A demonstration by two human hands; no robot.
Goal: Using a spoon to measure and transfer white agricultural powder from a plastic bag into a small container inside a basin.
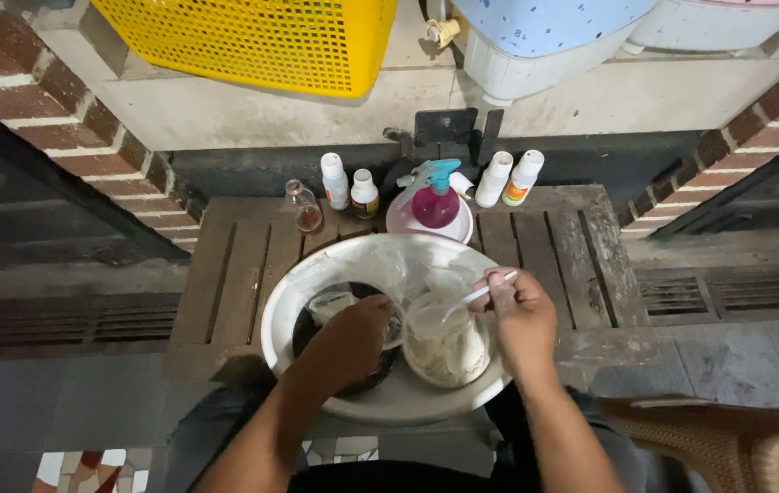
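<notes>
Hands are busy over a big white basin on the wooden bench. The left hand is curled down into a dark pot on the left side of the basin, gripping its rim. The right hand pinches a thin white spoon above a clear bag of pale powder, just right of the pot. At the far edge of the bench stand a pink spray bottle, four small white bottles and a little glass bottle. A yellow basket sits farther back.
</notes>
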